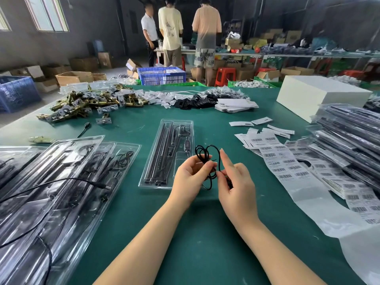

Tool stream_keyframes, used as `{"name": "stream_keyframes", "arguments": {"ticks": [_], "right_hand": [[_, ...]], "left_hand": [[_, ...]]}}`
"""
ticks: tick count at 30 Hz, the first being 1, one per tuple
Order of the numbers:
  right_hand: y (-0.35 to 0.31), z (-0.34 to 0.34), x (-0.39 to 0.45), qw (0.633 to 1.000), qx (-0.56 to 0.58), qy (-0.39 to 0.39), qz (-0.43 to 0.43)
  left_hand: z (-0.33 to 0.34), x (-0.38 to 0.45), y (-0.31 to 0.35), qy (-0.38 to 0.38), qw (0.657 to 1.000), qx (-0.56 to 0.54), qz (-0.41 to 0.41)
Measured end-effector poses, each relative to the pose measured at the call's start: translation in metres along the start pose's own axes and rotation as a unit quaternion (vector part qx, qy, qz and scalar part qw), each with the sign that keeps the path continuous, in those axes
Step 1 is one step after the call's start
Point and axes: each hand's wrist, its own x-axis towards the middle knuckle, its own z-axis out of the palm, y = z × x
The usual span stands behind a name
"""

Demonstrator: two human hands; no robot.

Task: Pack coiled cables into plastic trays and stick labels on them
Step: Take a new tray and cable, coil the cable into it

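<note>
Two bare forearms reach in from the near edge over a green table [197, 233]. The left hand [191, 179] grips a thin black cable [207, 161] with curled fingers and thumb; the right hand [236, 182] pinches the same cable between thumb and fingers, its forefinger raised. The cable forms loose loops between and above both hands, held clear of the table. Just beyond the hands lies an open clear plastic tray [167, 155] containing dark rods and a small controller. To the left, a spread stack of filled trays [61, 192] overlaps at an angle; to the right, barcode label sheets [287, 163] fan out beside a pile of packed trays [349, 145]. Farther back lie brass hardware [82, 103], black and white card pieces, and a white box [320, 95]. Three standing people occupy the far background.
</note>
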Motion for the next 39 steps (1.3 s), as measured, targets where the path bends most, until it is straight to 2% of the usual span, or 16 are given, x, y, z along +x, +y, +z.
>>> {"name": "stream_keyframes", "arguments": {"ticks": [7,11,17,21,24,29,30,33,36,39], "right_hand": [[-0.001,0.0,-0.002,0.997,-0.036,-0.065,0.01],[-0.006,0.0,-0.002,0.99,-0.073,-0.119,-0.002],[-0.007,0.003,-0.002,0.989,-0.072,-0.124,0.014],[-0.002,0.001,-0.001,0.995,-0.005,-0.099,0.022],[-0.003,-0.002,0.001,0.99,0.097,-0.083,0.052],[0.002,-0.007,-0.001,0.945,0.173,-0.192,0.201],[0.003,-0.008,0.0,0.937,0.191,-0.193,0.219],[0.003,-0.011,0.005,0.925,0.245,-0.15,0.249],[0.004,-0.013,0.008,0.903,0.303,-0.113,0.283],[0.005,-0.016,0.009,0.844,0.412,-0.065,0.337]], "left_hand": [[-0.002,-0.001,0.004,-0.016,1.0,-0.003,-0.004],[0.002,-0.003,0.008,-0.04,0.998,-0.031,-0.039],[0.0,-0.004,0.01,-0.045,0.997,-0.055,-0.042],[-0.003,-0.004,0.006,-0.054,0.998,-0.03,-0.013],[-0.005,0.0,0.005,-0.031,0.998,-0.05,-0.015],[-0.011,0.006,0.006,0.039,0.986,-0.158,-0.042],[-0.013,0.007,0.006,0.049,0.983,-0.173,-0.048],[-0.015,0.01,0.005,0.053,0.979,-0.189,-0.052],[-0.013,0.011,0.004,0.042,0.987,-0.147,-0.049],[-0.012,0.011,0.002,0.024,0.997,-0.06,-0.032]]}}
